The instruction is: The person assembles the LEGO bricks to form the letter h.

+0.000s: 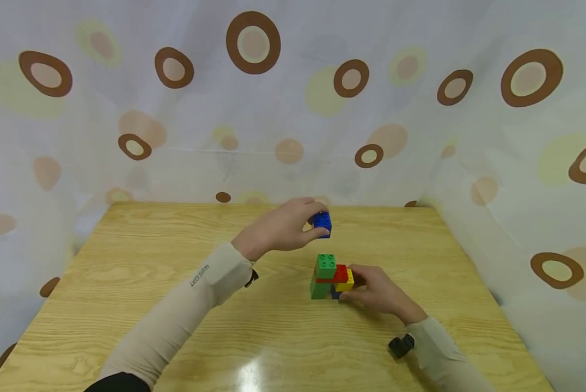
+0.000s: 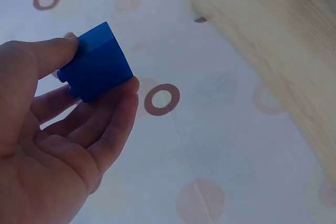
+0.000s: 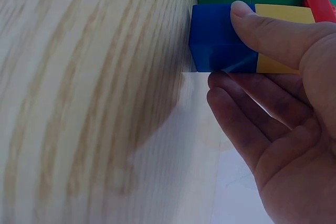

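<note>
My left hand (image 1: 284,226) pinches a loose blue toy brick (image 1: 323,224) between thumb and fingers, above and behind a small brick build. Studs on this brick (image 2: 97,66) face the palm in the left wrist view. The build stands on the table: a green column (image 1: 319,289) topped by a green brick (image 1: 326,265), with a red brick (image 1: 341,272) reaching out to the right. Under it sit a yellow brick (image 1: 345,285) and, lowest, another blue brick (image 3: 220,38). My right hand (image 1: 378,290) grips this lower blue and yellow pair, thumb in front, fingers behind.
The wooden table (image 1: 200,337) runs back to a patterned curtain (image 1: 288,109), which also hangs along both sides. A dark camera (image 1: 401,346) sits at the right wrist, close to the tabletop.
</note>
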Demonstrator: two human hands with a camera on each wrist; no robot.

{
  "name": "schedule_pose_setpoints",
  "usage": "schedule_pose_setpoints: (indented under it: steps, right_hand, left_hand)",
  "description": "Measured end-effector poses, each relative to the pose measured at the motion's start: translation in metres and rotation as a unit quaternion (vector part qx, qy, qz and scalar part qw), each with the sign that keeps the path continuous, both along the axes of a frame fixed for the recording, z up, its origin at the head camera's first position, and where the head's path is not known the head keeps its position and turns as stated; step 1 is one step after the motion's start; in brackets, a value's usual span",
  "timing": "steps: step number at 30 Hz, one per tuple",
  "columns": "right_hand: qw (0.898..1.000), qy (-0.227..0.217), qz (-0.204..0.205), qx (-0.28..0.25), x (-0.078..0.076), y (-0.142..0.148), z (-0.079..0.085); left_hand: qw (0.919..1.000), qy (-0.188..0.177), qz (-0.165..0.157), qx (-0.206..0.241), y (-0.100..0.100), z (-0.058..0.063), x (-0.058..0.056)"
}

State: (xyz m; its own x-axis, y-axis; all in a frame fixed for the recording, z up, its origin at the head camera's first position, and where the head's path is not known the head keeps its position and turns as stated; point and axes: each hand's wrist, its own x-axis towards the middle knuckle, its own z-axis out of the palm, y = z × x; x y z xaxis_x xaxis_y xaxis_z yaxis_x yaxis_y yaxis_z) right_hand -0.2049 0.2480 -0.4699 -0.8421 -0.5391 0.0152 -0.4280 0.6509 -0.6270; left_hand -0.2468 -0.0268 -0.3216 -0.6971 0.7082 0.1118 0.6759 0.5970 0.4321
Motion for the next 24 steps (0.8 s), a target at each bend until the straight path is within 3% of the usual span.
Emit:
schedule_pose_setpoints:
  steps: [9, 15, 24]
  right_hand:
    - [1.000, 0.000, 0.008, -0.023, 0.000, 0.001, -0.003]
    - [1.000, 0.006, 0.013, -0.026, -0.001, 0.001, -0.003]
    - [0.999, 0.004, 0.013, -0.029, -0.002, 0.001, -0.003]
  left_hand:
    - [0.9984, -0.009, -0.049, -0.026, 0.013, -0.005, 0.016]
    - [0.9970, -0.018, -0.067, -0.036, 0.016, -0.011, 0.019]
    - [0.9956, -0.048, -0.067, -0.044, 0.018, -0.017, 0.017]
